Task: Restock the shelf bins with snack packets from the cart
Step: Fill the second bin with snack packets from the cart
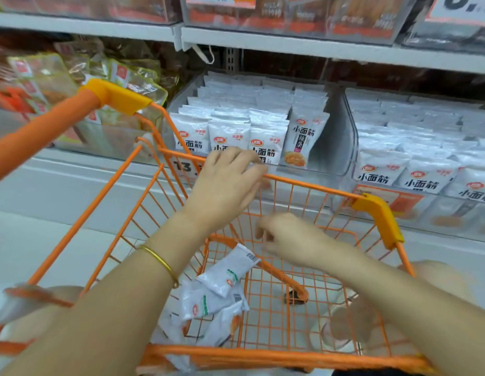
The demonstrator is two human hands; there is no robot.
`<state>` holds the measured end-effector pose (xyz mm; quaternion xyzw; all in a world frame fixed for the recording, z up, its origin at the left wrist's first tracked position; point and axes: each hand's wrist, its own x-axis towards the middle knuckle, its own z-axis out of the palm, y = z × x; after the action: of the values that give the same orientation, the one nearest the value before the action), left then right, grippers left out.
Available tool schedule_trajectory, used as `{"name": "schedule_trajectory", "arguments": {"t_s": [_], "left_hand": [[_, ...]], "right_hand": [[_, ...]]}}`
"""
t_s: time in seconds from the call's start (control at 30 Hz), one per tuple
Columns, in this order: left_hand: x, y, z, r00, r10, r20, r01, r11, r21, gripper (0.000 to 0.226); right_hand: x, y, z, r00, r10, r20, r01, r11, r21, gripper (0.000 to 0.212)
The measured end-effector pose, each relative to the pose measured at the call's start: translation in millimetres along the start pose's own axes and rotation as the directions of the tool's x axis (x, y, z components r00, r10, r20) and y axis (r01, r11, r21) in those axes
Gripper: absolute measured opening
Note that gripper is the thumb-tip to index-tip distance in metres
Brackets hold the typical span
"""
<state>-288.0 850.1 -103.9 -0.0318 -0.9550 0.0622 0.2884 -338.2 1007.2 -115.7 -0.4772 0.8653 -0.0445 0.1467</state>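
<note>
- Head cam: left hand curls over the far cart rim, around 12 o'clock
- right hand is too blurry, can't tell its grip
- snack packets lie inside at 6 o'clock, shelf bin at 12

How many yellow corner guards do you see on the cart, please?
2: one yellow guard at the cart's far-left corner, one at far right; nearer corners may hide more.
</note>
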Motion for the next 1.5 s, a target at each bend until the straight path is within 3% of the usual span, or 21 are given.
{"name": "schedule_trajectory", "arguments": {"t_s": [0.1, 0.17, 0.27, 0.37, 0.47, 0.53, 0.63, 0.7, 0.77, 0.83, 0.9, 0.97, 1.07, 1.17, 1.23, 1.3, 1.37, 1.5], "left_hand": [[-7.9, 7.1, 0.1, 1.000, -0.004, -0.031, 0.003, 1.000, -0.030, 0.021], [-7.0, 10.4, 1.9, 0.998, -0.048, -0.028, 0.046, 0.997, -0.062, 0.023], [-6.5, 11.9, 2.2, 0.998, -0.064, -0.028, 0.060, 0.989, -0.133, 0.024], [-5.2, 11.5, -1.6, 0.998, -0.048, -0.046, 0.039, 0.984, -0.176, 0.022], [-4.0, 12.7, -10.1, 0.996, -0.091, 0.001, 0.088, 0.959, -0.269, 0.029], [-2.8, 15.5, -11.7, 0.977, -0.151, 0.149, 0.187, 0.944, -0.273, 0.031], [-1.2, 15.3, -6.1, 0.854, -0.291, 0.431, 0.408, 0.889, -0.209, 0.034], [0.3, 17.2, -4.9, 0.689, -0.327, 0.647, 0.633, 0.706, -0.317, 0.039], [2.1, 21.9, -6.1, 0.492, -0.240, 0.837, 0.838, 0.390, -0.381, 0.042], [3.4, 24.4, -12.5, 0.429, -0.139, 0.893, 0.903, 0.105, -0.417, 0.040], [8.3, 22.7, -15.2, 0.490, -0.096, 0.867, 0.868, -0.035, -0.495, 0.053], [12.0, 23.6, -16.3, 0.602, -0.090, 0.793, 0.790, -0.073, -0.608, 0.062], [12.4, 31.6, -16.0, 0.691, -0.150, 0.707, 0.709, -0.044, -0.703, 0.053], [10.0, 33.4, -13.0, 0.723, -0.250, 0.644, 0.660, -0.023, -0.751, 0.031], [10.4, 34.2, -13.8, 0.716, -0.335, 0.613, 0.624, -0.087, -0.776, 0.018], [11.0, 35.6, -15.7, 0.713, -0.390, 0.583, 0.588, -0.122, -0.800, 0.012], [10.9, 36.9, -15.2, 0.717, -0.406, 0.566, 0.569, -0.127, -0.812, 0.013], [9.3, 41.8, -16.7, 0.728, -0.425, 0.538, 0.556, -0.093, -0.826, 0.009]], "right_hand": [[24.3, -5.9, 48.7, 0.958, -0.129, 0.255, 0.158, 0.983, -0.094, 0.041], [38.0, -6.8, 74.1, 0.932, -0.210, 0.295, 0.285, 0.928, -0.239, 0.054], [51.5, -8.8, 98.4, 0.918, -0.229, 0.323, 0.352, 0.846, -0.400, 0.065], [52.6, -17.4, 103.7, 0.910, -0.221, 0.351, 0.380, 0.786, -0.488, 0.055], [44.5, -17.5, 90.4, 0.917, -0.281, 0.282, 0.388, 0.793, -0.470, 0.034], [34.7, -9.9, 74.4, 0.897, -0.428, 0.113, 0.429, 0.778, -0.460, 0.030], [14.1, 9.8, 42.8, 0.870, -0.483, -0.099, 0.398, 0.806, -0.438, 0.029], [-4.8, 22.6, 18.7, 0.854, -0.483, -0.194, 0.394, 0.843, -0.366, 0.022], [-23.9, 28.6, -2.5, 0.880, -0.374, -0.294, 0.346, 0.927, -0.144, 0.026], [-35.1, 34.6, -11.6, 0.930, -0.118, -0.348, 0.211, 0.947, 0.242, 0.028], [-37.3, 38.7, -12.8, 0.945, 0.104, -0.311, 0.093, 0.825, 0.558, 0.034], [-36.0, 39.6, -11.9, 0.953, 0.209, -0.219, 0.039, 0.632, 0.774, 0.039], [-35.2, 36.0, -8.1, 0.981, 0.182, -0.073, -0.005, 0.394, 0.919, 0.040], [-37.3, 31.7, -7.7, 0.991, 0.133, -0.028, -0.008, 0.261, 0.965, 0.043], [-39.3, 30.8, -8.8, 0.991, 0.130, 0.030, -0.067, 0.295, 0.953, 0.054], [-40.9, 29.7, -9.3, 0.993, 0.111, 0.047, -0.083, 0.351, 0.933, 0.049], [-41.0, 29.3, -10.8, 0.996, 0.091, 0.014, -0.046, 0.361, 0.932, 0.040], [-41.9, 33.8, -11.5, 0.995, 0.103, 0.013, -0.057, 0.435, 0.899, 0.045]]}}
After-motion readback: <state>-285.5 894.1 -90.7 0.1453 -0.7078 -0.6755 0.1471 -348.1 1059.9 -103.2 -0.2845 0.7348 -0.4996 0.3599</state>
